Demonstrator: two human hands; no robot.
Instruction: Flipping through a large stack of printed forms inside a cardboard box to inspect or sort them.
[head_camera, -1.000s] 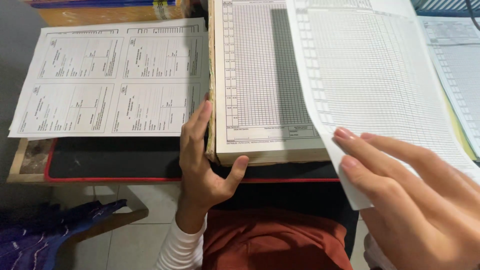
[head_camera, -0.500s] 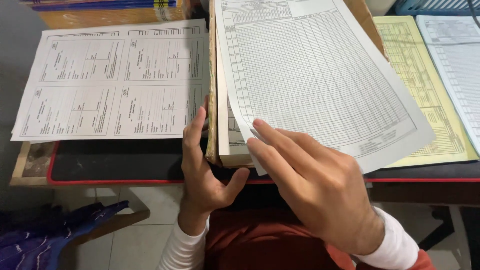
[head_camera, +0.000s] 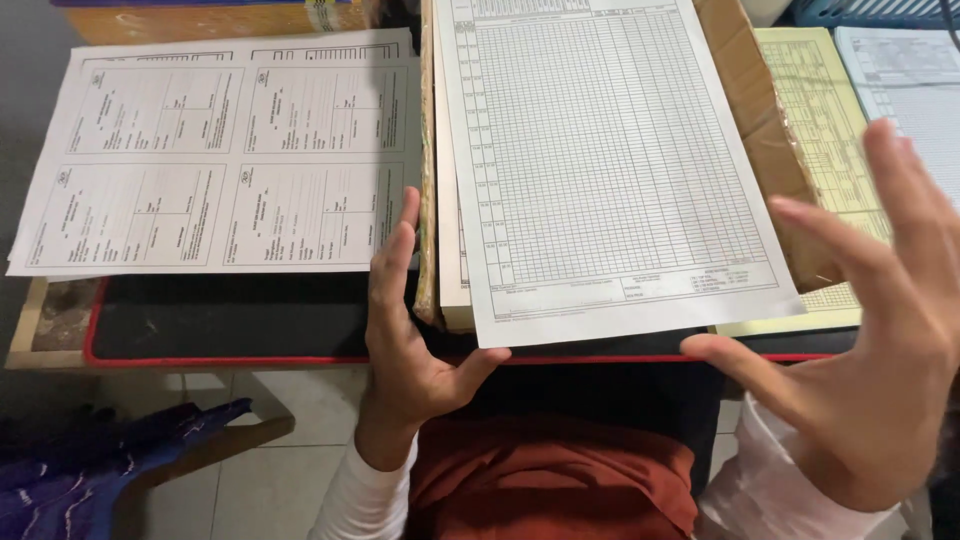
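Grid sheet (head_camera: 610, 170) lies on top of a paper stack (head_camera: 452, 250), between the two hands, slightly skewed so its near right corner overhangs the stack. Left hand (head_camera: 410, 330) is flat and upright against the stack's left edge, fingers straight and pressed along the side, thumb hooked under the near left corner of the sheet; it grips nothing, just braces. Right hand (head_camera: 870, 340) hovers to the right of the sheet, near the camera, fingers spread wide, palm facing left, holding nothing and touching nothing; its thumb tip sits just off the sheet's near right corner. Sheet is white, portrait, printed with a fine table of many thin rows and columns, a small text block along the near edge. Stack under it looks thick, with cream page edges. Brown cardboard (head_camera: 765, 130) shows from under the sheet's right side, toward the right hand. Yellow form (head_camera: 820, 110) lies beyond the cardboard, behind the right hand's fingers. Form sheet (head_camera: 220, 160) with four printed panels lies left of the left hand, just beside the stack. Black mat (head_camera: 230, 320) with red edge shows under it, near the left wrist.
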